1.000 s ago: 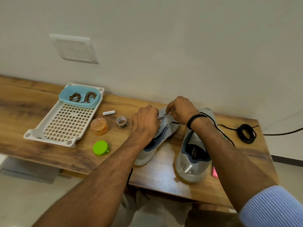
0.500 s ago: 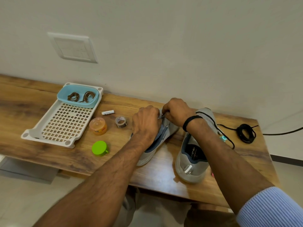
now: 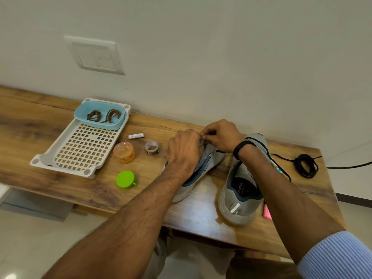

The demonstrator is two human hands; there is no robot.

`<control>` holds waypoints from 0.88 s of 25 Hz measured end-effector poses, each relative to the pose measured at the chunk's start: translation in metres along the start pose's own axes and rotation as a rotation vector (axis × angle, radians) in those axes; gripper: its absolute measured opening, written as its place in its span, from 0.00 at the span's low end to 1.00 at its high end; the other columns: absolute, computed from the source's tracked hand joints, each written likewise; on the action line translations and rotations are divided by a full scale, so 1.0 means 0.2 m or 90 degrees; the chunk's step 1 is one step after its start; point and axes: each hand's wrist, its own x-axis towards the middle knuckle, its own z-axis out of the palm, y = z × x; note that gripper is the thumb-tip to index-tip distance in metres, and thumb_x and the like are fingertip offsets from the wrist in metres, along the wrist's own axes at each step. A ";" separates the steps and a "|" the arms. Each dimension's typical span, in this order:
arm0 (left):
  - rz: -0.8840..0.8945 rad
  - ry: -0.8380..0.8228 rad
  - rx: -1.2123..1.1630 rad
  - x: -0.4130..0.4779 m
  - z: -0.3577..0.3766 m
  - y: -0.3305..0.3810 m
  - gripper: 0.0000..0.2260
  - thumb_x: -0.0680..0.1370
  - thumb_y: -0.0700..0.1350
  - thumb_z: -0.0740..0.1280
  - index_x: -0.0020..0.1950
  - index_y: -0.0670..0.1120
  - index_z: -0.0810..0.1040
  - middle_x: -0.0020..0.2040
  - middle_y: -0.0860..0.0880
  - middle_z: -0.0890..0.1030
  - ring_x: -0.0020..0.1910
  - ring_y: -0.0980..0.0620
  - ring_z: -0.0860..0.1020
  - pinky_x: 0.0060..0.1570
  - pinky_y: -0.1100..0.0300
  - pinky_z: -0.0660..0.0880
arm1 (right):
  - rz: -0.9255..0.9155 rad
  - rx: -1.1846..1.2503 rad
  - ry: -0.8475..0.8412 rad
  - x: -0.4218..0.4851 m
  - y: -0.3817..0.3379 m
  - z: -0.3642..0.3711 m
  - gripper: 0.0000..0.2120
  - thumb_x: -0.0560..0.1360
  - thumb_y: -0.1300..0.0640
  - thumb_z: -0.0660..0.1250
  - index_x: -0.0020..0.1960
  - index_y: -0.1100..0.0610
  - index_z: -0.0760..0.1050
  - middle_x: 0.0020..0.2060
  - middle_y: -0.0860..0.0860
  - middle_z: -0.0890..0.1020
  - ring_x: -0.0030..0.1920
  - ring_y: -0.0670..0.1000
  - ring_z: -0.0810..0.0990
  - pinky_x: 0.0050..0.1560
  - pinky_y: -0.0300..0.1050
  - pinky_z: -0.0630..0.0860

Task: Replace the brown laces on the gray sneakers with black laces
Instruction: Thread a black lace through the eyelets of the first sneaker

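Observation:
Two gray sneakers stand on the wooden table (image 3: 201,214). My left hand (image 3: 184,151) grips the upper of the left sneaker (image 3: 193,178) near its toe end. My right hand (image 3: 220,135) pinches something small at that shoe's eyelets, close against my left fingers; what it pinches is hidden. A black lace (image 3: 281,168) trails across the right sneaker (image 3: 239,190) and past my right wrist. Another black lace (image 3: 307,165) lies coiled at the table's right end. Two brown laces (image 3: 102,115) lie coiled in a light blue tub (image 3: 99,125).
The tub sits at the far end of a white perforated tray (image 3: 80,150) on the left. An orange jar (image 3: 124,153), a green lid (image 3: 126,180), a tape roll (image 3: 152,148) and a small white tube (image 3: 136,136) lie between tray and shoes. A pink object (image 3: 267,213) peeks out beside the right sneaker.
My two hands have drawn closer together over the toe end of the left sneaker, and my right hand has shifted slightly left. The sneakers stay where they were.

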 end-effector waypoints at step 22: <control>0.006 0.009 -0.094 -0.01 0.01 0.00 0.09 0.81 0.47 0.63 0.52 0.50 0.83 0.47 0.46 0.80 0.46 0.46 0.79 0.36 0.56 0.67 | 0.084 0.098 0.052 0.03 0.04 0.03 0.01 0.71 0.61 0.74 0.42 0.56 0.83 0.37 0.46 0.82 0.41 0.45 0.80 0.39 0.30 0.73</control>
